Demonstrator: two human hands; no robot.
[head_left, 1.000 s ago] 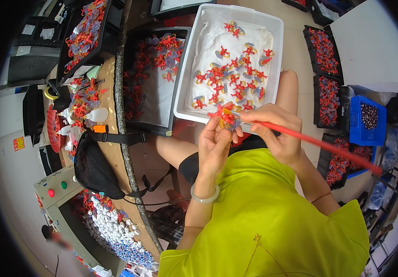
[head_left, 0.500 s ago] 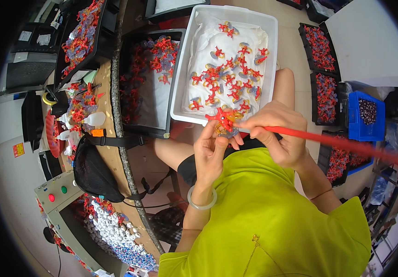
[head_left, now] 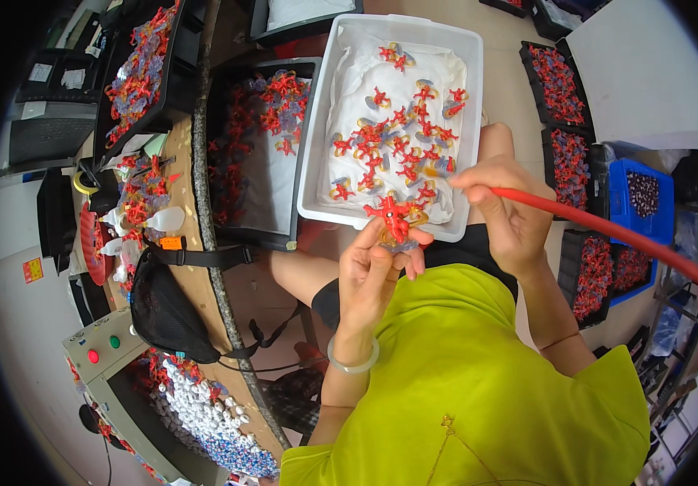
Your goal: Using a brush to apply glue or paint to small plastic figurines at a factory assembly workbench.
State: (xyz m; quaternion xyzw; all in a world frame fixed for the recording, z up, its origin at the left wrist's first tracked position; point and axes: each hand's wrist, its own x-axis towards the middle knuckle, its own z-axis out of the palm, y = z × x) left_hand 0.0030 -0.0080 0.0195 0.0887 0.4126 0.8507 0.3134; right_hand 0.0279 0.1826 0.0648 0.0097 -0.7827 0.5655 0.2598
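Note:
My left hand [head_left: 367, 277] holds a small figurine [head_left: 395, 217] between thumb and fingers, over the near edge of the white tray. The figurine is red, with see-through amber and bluish-grey parts. My right hand [head_left: 515, 212] is closed around what looks like a brush with a long red handle [head_left: 600, 223], which sticks out far to the right. Its amber tip is over the tray, apart from the figurine. In the white tray [head_left: 308, 174], many similar figurines [head_left: 401, 146] lie on a white cloth lining.
To the left, a black tray [head_left: 294, 231] holds more figurines. The workbench [head_left: 195, 206] carries white bottles [head_left: 168, 219], a black mesh bag [head_left: 166, 308] and a grey machine [head_left: 102, 352] beside heaped white pieces. Black crates [head_left: 555, 85] and a blue bin [head_left: 620, 206] stand on the right.
My right hand has moved up and to the right, drawing the brush away from the figurine. My left hand keeps hold of the figurine, which now shows more upright.

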